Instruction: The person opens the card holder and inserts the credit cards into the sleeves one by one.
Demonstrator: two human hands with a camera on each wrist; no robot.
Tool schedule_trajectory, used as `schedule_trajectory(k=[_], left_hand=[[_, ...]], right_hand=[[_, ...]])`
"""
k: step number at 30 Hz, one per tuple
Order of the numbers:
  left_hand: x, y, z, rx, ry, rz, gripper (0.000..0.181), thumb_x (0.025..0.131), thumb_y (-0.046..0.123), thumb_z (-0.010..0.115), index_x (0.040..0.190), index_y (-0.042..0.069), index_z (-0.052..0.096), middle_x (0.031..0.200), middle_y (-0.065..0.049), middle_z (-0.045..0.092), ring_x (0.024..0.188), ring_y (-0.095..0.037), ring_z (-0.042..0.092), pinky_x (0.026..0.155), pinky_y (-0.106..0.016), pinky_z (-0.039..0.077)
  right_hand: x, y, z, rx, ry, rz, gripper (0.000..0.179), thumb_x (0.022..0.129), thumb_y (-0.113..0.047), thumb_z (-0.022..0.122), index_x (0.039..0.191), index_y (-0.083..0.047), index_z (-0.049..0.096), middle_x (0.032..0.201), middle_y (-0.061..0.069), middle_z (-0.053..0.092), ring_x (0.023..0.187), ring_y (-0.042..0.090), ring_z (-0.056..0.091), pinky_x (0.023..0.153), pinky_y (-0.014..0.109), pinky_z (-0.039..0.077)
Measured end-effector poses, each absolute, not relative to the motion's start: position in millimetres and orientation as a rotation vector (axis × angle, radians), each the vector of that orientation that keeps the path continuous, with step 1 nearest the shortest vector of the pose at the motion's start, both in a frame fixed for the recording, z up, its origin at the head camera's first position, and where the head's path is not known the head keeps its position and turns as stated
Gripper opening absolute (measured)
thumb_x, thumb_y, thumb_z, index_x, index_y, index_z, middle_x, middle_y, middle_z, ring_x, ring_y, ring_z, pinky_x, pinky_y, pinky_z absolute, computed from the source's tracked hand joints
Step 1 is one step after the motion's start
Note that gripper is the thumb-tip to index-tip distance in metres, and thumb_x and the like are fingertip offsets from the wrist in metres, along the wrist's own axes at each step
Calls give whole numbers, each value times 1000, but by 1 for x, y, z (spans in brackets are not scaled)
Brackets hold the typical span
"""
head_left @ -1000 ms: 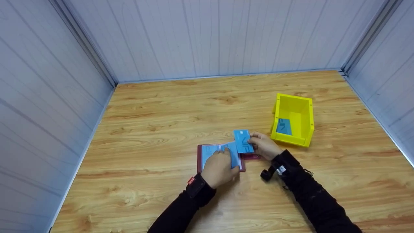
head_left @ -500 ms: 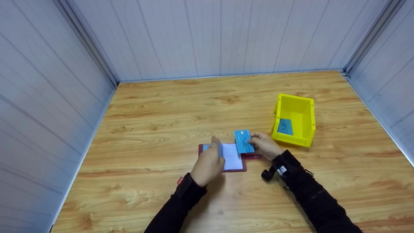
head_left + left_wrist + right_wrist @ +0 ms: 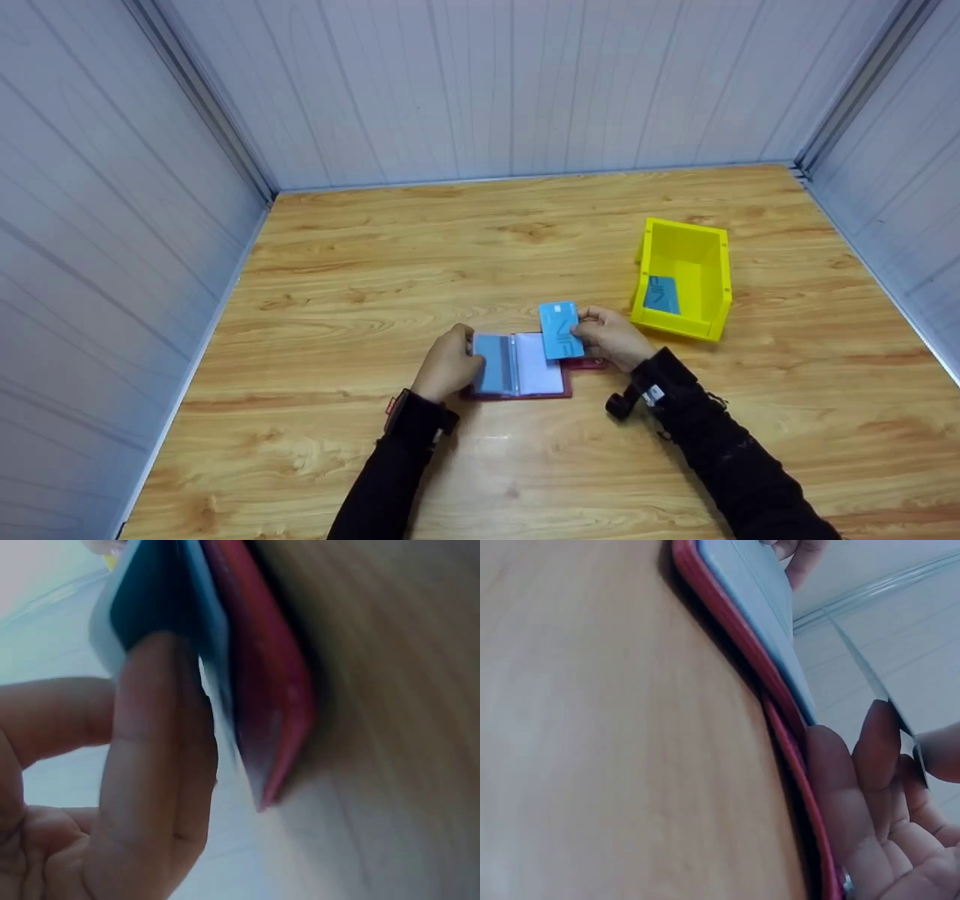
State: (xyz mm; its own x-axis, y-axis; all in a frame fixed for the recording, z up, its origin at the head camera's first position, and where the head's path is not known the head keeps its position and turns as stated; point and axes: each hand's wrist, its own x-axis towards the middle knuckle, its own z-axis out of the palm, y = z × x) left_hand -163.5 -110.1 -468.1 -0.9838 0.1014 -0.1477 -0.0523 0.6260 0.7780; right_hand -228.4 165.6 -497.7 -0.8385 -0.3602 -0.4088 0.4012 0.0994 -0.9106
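A dark red card holder (image 3: 567,388) lies spread on the table with clear sleeve pages; a bluish page (image 3: 492,364) is on its left side, a white one on its right. My left hand (image 3: 444,367) pinches the left page's outer edge. In the left wrist view, its fingers (image 3: 161,750) reach behind that page, lifted off the red cover (image 3: 266,667). My right hand (image 3: 616,343) pinches a blue card (image 3: 559,328) between thumb and fingers, above the holder's upper right corner. The right wrist view shows that card edge-on, with other fingers resting by the holder's red strap (image 3: 799,765).
To the right stands a yellow bin (image 3: 686,244) with another blue card (image 3: 661,294) inside. The wood-patterned table (image 3: 360,270) is bordered by pale panel walls (image 3: 480,90) at the back and both sides.
My left hand has turned a blue page over from right to left, uncovering the white page, and moved to the holder's left edge. My right hand keeps holding the card almost in place.
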Motion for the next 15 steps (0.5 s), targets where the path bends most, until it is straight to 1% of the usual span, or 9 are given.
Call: schedule_trajectory(k=[3, 6, 11, 15], left_hand=[[-165, -113, -470, 11, 2596, 1355, 41, 80, -1, 58, 120, -9, 53, 77, -2, 51, 66, -15, 53, 60, -26, 47], [-165, -115, -471, -6, 2533, 1408, 42, 81, -2, 59, 121, -9, 52, 76, -1, 50, 61, -13, 53, 54, -23, 46], [-165, -116, -471, 6, 2500, 1417, 47, 82, -1, 59, 127, -9, 49, 80, -2, 51, 61, -13, 56, 54, -24, 51], [-164, -117, -469, 19, 2510, 1418, 46, 82, -2, 59, 126, -9, 50, 80, -3, 51, 61, -13, 57, 56, -25, 53]], right_hand=[[-228, 164, -497, 12, 1841, -1791, 16, 95, -8, 57, 109, -6, 49, 84, -3, 63, 76, 9, 61, 70, 25, 53], [-227, 162, -494, -14, 1846, -1800, 16, 94, -7, 59, 108, -5, 49, 83, -2, 65, 74, 9, 63, 70, 26, 55], [-227, 156, -487, -25, 1858, -1795, 16, 93, -4, 59, 105, -4, 48, 84, -1, 63, 71, 10, 61, 68, 24, 55], [-226, 148, -480, -49, 1895, -1745, 18, 93, -2, 59, 108, -1, 51, 84, -1, 62, 70, 10, 59, 65, 22, 55]])
